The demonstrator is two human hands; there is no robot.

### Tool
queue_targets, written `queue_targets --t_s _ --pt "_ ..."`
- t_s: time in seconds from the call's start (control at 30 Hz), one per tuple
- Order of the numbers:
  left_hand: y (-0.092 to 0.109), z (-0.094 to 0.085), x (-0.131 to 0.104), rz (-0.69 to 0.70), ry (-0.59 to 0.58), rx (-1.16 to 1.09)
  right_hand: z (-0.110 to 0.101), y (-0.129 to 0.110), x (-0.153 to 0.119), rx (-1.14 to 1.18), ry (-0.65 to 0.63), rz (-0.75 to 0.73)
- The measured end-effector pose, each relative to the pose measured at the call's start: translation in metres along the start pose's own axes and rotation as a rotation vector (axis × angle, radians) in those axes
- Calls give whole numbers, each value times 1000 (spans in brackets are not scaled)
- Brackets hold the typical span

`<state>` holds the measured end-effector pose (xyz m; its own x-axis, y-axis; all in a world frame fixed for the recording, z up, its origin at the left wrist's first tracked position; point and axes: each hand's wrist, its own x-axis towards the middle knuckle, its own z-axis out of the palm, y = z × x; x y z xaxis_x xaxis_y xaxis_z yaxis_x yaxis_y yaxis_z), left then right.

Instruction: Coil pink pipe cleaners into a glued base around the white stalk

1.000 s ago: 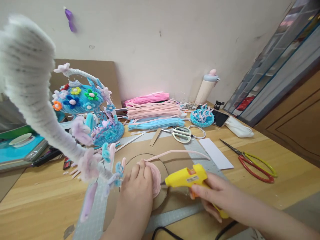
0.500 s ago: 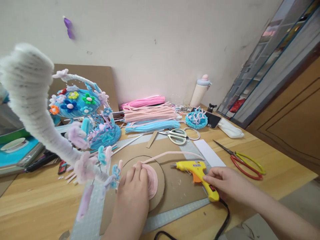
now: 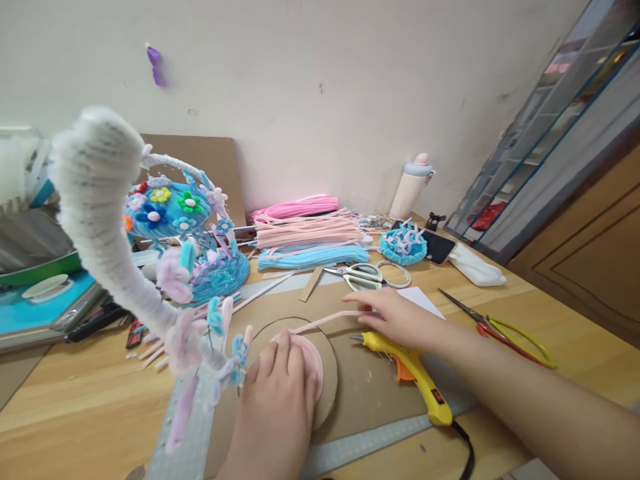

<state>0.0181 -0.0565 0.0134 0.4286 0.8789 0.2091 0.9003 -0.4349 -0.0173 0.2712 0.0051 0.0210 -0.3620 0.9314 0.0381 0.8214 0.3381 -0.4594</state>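
My left hand (image 3: pixel 277 393) lies flat, fingers extended, over a pink pipe-cleaner coil (image 3: pixel 313 367) on a round cardboard disc (image 3: pixel 329 380). From the coil a loose pink strand (image 3: pixel 325 321) runs right to my right hand (image 3: pixel 387 317), whose thumb and fingertips close around its far end. Under my right wrist, a yellow glue gun (image 3: pixel 423 383) lies on the cardboard sheet, its nozzle pointing left, held by neither hand.
A white wrapped stem (image 3: pixel 105 227) with fuzzy flowers rises at the left, close to my left hand. Behind are pipe-cleaner bundles (image 3: pixel 310 230), pale-handled scissors (image 3: pixel 364 275) and a bottle (image 3: pixel 411 190). Red-and-yellow scissors (image 3: pixel 515 333) lie right, a blue flowered ornament (image 3: pixel 173 210) stands back left.
My right hand has left the glue gun's handle and moved up and left to the strand's end. The view has shifted slightly. My left hand remains on the coil.
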Motion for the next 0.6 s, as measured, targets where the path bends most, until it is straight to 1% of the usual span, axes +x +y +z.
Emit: queue_targets --t_s 0.03,0.1,0.17,0.23,0.3,0.33,0.37,0.4,0.47,0.5,0.53,0.57,0.6 --pt "0 0 0 -5 -1 -17 -2 -2 2 6 -28 -1" --pt "0 -1 -1 -13 -13 -54 -8 -6 4 13 -41 -9" --pt "-1 -1 -1 -15 -21 -81 -17 -11 2 20 -50 -33" --pt "-2 -1 -2 -6 -22 -93 -27 -15 -3 51 -90 -44" --pt "-3 -1 -2 7 -23 -98 -38 -20 -9 130 -146 -6" --pt "-4 -1 -2 12 -28 -101 -43 -23 -11 202 -201 38" --pt "-3 -1 -2 16 -35 -104 -47 -26 -12 304 -294 95" --pt "-3 -1 -2 17 -42 -108 -50 -29 -13 438 -413 160" --pt "-2 -2 -1 11 -60 -114 -51 -36 -11 769 -630 266" --pt "-1 -3 -1 7 -69 -117 -49 -39 -10 942 -687 292" --pt "0 -3 -1 3 -75 -119 -45 -41 -8 1100 -691 299" --pt "0 -4 0 1 -78 -122 -39 -44 -7 1226 -659 289" --pt "1 -4 0 1 -79 -125 -32 -45 -6 1306 -601 268"
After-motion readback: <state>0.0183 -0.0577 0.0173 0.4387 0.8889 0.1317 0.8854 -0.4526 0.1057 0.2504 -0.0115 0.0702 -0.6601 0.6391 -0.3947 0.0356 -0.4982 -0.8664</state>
